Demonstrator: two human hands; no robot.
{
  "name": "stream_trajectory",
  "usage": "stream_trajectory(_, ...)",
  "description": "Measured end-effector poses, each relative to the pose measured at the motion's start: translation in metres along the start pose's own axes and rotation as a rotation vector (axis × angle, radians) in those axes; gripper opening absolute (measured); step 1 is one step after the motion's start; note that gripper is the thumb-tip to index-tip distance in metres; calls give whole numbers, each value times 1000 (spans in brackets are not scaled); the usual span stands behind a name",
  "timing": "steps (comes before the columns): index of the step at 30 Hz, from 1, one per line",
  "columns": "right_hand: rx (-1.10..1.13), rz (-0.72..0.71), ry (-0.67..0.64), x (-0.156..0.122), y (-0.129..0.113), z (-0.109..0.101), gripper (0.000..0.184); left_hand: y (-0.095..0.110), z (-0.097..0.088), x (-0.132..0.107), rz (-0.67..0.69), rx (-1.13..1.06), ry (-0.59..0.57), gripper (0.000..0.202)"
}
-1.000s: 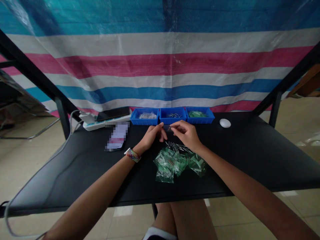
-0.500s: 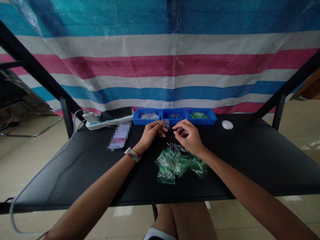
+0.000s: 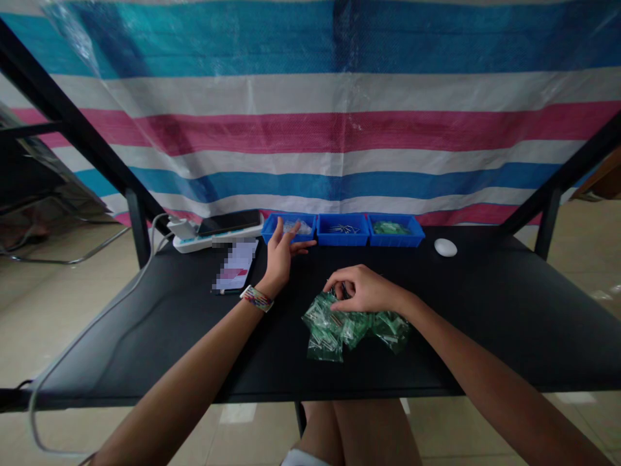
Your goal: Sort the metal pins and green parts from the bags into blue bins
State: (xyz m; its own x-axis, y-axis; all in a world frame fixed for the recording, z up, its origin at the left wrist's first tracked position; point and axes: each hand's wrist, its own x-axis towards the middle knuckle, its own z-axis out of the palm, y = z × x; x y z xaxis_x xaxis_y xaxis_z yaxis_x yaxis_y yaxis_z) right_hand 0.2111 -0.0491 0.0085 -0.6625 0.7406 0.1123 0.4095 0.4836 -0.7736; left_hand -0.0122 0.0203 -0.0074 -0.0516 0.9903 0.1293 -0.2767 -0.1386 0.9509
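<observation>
My left hand (image 3: pixel 280 257) is raised at the front of the left blue bin (image 3: pixel 268 234), fingers spread, with nothing seen in it. Small clear plastic bags (image 3: pixel 301 227) lie in that bin, partly behind my fingers. My right hand (image 3: pixel 361 288) hovers low over the far side of a pile of green plastic packets (image 3: pixel 326 323) with slim pieces inside. Its fingers are curved, thumb and forefinger apart. Loose metal pins beneath this hand are mostly hidden by it. The middle blue bin (image 3: pixel 342 239) holds thin metal pins (image 3: pixel 345 228); green pieces (image 3: pixel 391 228) fill the right blue bin (image 3: pixel 396 241).
A white power strip (image 3: pixel 194 244) with a dark phone (image 3: pixel 229 222) on it stands at the back left. Another phone (image 3: pixel 235 266) lies before it. A white oval object (image 3: pixel 445 247) sits at the right. Black frame bars flank the black table (image 3: pixel 475 323).
My left hand has moved left to the left bin; the small clear bag it held no longer shows in it. My right hand has come down and nearer, over the pins and packets.
</observation>
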Motion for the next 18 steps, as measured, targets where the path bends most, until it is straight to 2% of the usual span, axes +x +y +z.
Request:
stream_trajectory(4, -12, -25, -18, 0, 2, 1, 32, 1, -1, -1, 25, -13, -17, 83)
stream_trajectory(13, -57, -86, -24, -1, 3, -1, 16, 3, 3, -8, 115, 135, -111, 50)
stream_trajectory(15, -110, -77, -25, -3, -2, -3, 23, 3, 5, -9, 105, 146, -112, 48)
stream_trajectory(18, -256, -39, -43, -6, -10, -4, 44, 3, 7, -10, 94, 156, -117, 46)
